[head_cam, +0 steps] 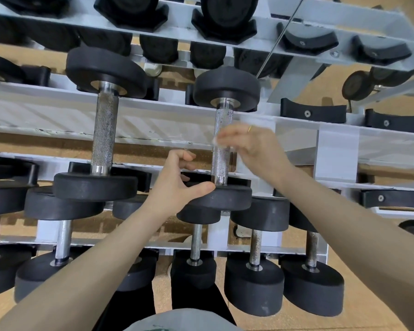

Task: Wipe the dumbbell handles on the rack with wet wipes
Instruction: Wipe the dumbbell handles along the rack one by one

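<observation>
Nearest the viewer, two bare forearms reach up toward a white metal rack [153, 120]. The landmark is the dumbbell [222, 149] on the middle shelf, right of centre, lying with its handle pointing away from the viewer.

The left hand [179, 185] sits at the near end of that dumbbell: its thumb presses on the rim of the near black disc [225, 199], while the fingers curl loosely above the disc's left side and hold nothing that can be seen. The right hand [251, 146] is blurred; it lies just right of the dumbbell's handle, about halfway along it, with its fingers bent toward the bar and pinching a pale, almost see-through wet wipe [219, 140] against the handle. How firmly the fingers wrap the bar cannot be told through the blur.

The handle is a bright steel cylinder, cross-hatched with fine knurling and flecked with dark spots toward its far end. Both end discs are round, matte black and rubbery in look.

Below this dumbbell, on the lowest shelf, a row of smaller dumbbells [256, 266] shows smooth, pitted steel bars and thick black ends. To the left of the landmark dumbbell lies a larger one [104, 130], with a longer knurled handle. Beyond it, curved black cradles [313, 113] bolted to the rack stand to the right, and further dumbbell ends rest on the top shelf.
</observation>
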Tool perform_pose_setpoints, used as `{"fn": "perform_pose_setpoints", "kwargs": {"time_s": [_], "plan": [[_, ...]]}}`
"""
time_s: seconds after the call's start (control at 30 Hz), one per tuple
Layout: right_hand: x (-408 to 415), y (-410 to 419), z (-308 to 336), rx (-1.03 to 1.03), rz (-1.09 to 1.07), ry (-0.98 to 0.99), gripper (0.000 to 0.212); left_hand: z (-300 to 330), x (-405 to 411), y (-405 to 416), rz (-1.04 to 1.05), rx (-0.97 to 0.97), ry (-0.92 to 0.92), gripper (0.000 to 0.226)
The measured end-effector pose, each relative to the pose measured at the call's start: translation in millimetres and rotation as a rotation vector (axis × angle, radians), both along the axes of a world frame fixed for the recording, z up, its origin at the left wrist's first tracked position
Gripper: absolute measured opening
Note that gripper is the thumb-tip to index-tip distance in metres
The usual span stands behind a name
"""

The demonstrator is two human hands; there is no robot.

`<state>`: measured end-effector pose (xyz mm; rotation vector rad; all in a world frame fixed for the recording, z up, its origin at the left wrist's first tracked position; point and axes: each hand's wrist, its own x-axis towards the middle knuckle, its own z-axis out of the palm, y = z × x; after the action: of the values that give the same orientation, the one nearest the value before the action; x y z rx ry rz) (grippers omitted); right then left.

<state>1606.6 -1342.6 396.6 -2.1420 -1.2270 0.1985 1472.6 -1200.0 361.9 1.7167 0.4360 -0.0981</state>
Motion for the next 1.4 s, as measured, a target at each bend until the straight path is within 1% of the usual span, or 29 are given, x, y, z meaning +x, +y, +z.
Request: {"fn": "perform_pose_setpoints", "kwargs": {"time_s": [0.03, 0.1, 0.13, 0.17, 0.23, 0.3, 0.4, 0.57, 0.6, 0.63, 0.67, 0.7, 0.73, 0.77, 0.8, 0.87, 0.9, 0.93, 1.0, 1.03, 1.2, 1.3, 1.4], "plan": [[10.6, 6.4, 2.2, 0.043, -0.101, -0.010, 0.040, -0.2, 0.0, 0.0, 0.000, 0.003, 0.000, 0.052], [30.3, 18.2, 3.8, 0.054, -0.180, -0.084, 0.031, -0.6, 0.9, 0.0, -0.002, 0.004, 0.002, 0.050], [34.0, 22.9, 0.9, 0.023, -0.164, -0.164, 0.025, -0.3, 0.9, 0.5, -0.002, 0.000, 0.003, 0.052], [34.3, 24.6, -5.0, 0.011, -0.122, -0.239, 0.025, 0.2, 1.0, 0.5, -0.001, -0.004, 0.005, 0.054], [29.1, 21.8, -17.7, 0.010, -0.018, -0.281, 0.027, 0.4, 1.1, 0.5, 0.002, -0.008, 0.005, 0.057], [22.1, 17.8, -21.2, 0.030, 0.030, -0.221, 0.026, 1.0, 0.8, 0.2, 0.006, -0.015, 0.006, 0.058], [15.3, 7.8, -21.4, 0.071, 0.063, -0.110, 0.036, -0.5, 1.6, -0.3, 0.003, -0.023, -0.002, 0.058], [-17.0, -13.5, -20.6, 0.002, 0.192, 0.210, 0.036, -0.6, 2.9, -1.5, 0.002, -0.041, -0.011, 0.058], [-18.8, -17.9, -16.1, -0.003, 0.178, 0.318, 0.036, -0.1, 3.2, -1.6, -0.001, -0.048, -0.014, 0.058], [-18.1, -20.6, -9.4, 0.016, 0.098, 0.473, 0.037, 0.3, 3.3, -1.3, -0.003, -0.053, -0.015, 0.058], [-15.4, -21.4, -2.5, 0.091, -0.050, 0.635, 0.041, 0.1, 3.5, -1.0, -0.005, -0.055, -0.014, 0.058], [-9.7, -20.9, 1.5, 0.211, -0.256, 0.742, 0.046, -0.1, 2.9, -0.8, -0.003, -0.053, -0.013, 0.057], [-1.7, -18.8, 3.2, 0.322, -0.485, 0.788, 0.047, -0.5, 2.2, -0.8, 0.002, -0.049, -0.016, 0.056], [7.9, -14.1, 3.2, 0.382, -0.697, 0.827, 0.044, -0.8, 1.9, -1.0, 0.006, -0.047, -0.020, 0.055], [16.9, -6.7, 1.4, 0.398, -0.840, 0.906, 0.040, -1.3, 1.5, -1.6, 0.009, -0.047, -0.022, 0.054], [30.0, 14.0, -5.7, 0.394, -0.940, 1.169, 0.033, -1.6, 1.4, -2.0, 0.013, -0.049, -0.024, 0.053], [33.3, 24.2, -9.5, 0.389, -0.955, 1.278, 0.034, -1.6, 1.2, -1.7, 0.014, -0.049, -0.023, 0.052], [35.6, 31.6, -12.2, 0.359, -0.960, 1.328, 0.038, -1.4, 1.3, -1.3, 0.013, -0.048, -0.024, 0.052], [36.5, 34.6, -16.1, 0.282, -0.920, 1.332, 0.047, -1.5, 1.2, -1.5, 0.006, -0.044, -0.030, 0.051], [36.0, 32.6, -17.3, 0.230, -0.879, 1.304, 0.046, -1.5, 1.0, -1.8, 0.003, -0.048, -0.035, 0.050], [19.7, 14.5, -13.3, -0.054, -0.733, 1.183, 0.033, -1.1, 1.6, -4.2, 0.001, -0.081, -0.059, 0.046], [13.0, 12.2, -5.2, -0.154, -0.711, 1.127, 0.033, -0.1, 2.8, -3.2, -0.010, -0.076, -0.062, 0.046], [0.9, 5.9, 3.5, -0.307, -0.650, 1.119, 0.030, 0.2, 2.4, -3.2, -0.014, -0.066, -0.064, 0.045]]}}
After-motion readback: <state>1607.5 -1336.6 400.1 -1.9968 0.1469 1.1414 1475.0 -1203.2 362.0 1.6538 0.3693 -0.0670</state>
